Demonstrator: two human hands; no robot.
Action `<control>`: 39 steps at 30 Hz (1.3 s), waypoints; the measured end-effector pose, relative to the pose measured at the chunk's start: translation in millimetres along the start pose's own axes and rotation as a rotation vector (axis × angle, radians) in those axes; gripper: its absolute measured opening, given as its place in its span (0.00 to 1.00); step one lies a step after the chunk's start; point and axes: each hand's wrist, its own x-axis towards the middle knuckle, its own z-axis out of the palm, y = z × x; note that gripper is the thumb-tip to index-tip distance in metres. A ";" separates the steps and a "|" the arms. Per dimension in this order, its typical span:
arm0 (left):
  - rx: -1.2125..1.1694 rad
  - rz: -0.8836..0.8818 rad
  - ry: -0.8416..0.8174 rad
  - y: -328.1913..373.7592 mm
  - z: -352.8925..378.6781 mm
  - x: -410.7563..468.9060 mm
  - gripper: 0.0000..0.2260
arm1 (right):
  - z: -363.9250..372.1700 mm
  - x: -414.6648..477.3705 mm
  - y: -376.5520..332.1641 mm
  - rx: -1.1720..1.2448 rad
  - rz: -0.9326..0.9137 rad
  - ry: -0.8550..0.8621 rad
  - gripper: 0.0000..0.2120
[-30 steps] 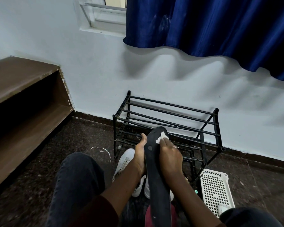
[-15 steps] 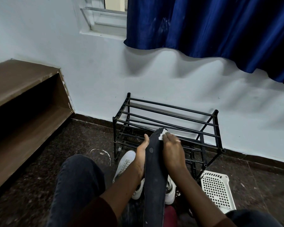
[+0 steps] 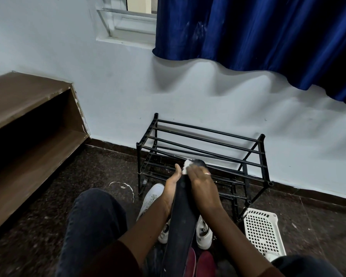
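A long black shoe sole (image 3: 181, 220) stands on end between my knees, its underside towards me. My left hand (image 3: 173, 184) grips its left edge near the top, thumb up along the side. My right hand (image 3: 201, 184) presses a small white wad of tissue (image 3: 186, 166) against the sole's tip; a ring shows on one finger. Most of the tissue is hidden under my fingers.
A black metal shoe rack (image 3: 204, 154) stands against the wall right behind the sole. White sneakers (image 3: 152, 198) and red shoes (image 3: 205, 262) lie on the dark floor below. A white perforated basket (image 3: 263, 232) sits at right, a brown wooden shelf (image 3: 28, 124) at left.
My right hand with the tissue has slid from the sole's right side across its tip towards the left. The view has dipped a little.
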 end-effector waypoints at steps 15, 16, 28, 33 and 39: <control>0.030 0.059 0.032 -1.7 0.1 2.5 0.27 | 5.7 5.3 -13.4 0.120 0.108 -0.042 0.07; 0.029 0.055 0.028 -1.6 1.0 1.2 0.27 | 7.8 7.6 -9.2 0.032 0.093 -0.019 0.05; -0.108 0.069 -0.049 2.6 -7.3 5.1 0.37 | 0.9 3.0 -23.4 0.250 0.229 -0.021 0.19; 0.039 0.087 0.129 18.4 -3.7 -3.3 0.29 | -4.0 -27.6 -48.9 0.338 0.126 0.011 0.24; -0.029 0.052 0.127 16.8 -5.3 -2.5 0.31 | 4.3 -38.5 -47.1 0.158 0.017 -0.035 0.19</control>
